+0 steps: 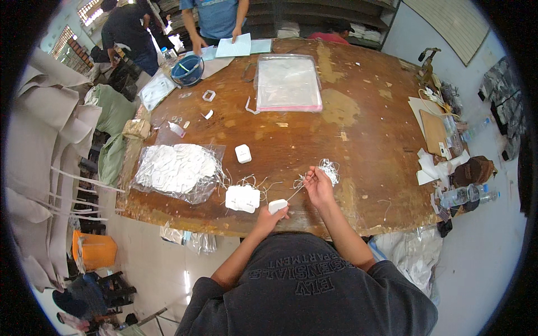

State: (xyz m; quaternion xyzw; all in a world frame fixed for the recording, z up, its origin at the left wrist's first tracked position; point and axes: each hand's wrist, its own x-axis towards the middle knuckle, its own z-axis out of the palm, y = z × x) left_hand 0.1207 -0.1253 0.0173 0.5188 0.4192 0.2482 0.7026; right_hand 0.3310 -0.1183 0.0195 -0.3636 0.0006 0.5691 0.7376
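Near the table's front edge, my left hand [270,219] grips a small white hang tag [277,206] between thumb and fingers. A thin white string [295,193] runs from that tag up to my right hand [319,187], whose fingers are pinched on it. Just beyond the right hand lies a tangled bundle of white strings [330,171]. Left of my left hand sits a pile of white tags [242,199] with strings trailing from it. Farther left, a clear plastic bag [214,191] is heaped with loose white tags [178,168]. Another small stack of tags [243,153] stands beyond the pile.
On the wooden table [375,140] lie a stack of clear plastic sleeves [288,84], a blue bucket [187,70] and a small bottle [176,129]. Water bottles [460,196] and a brown cap [475,171] line the right edge. Across the table, a person [216,19] handles papers.
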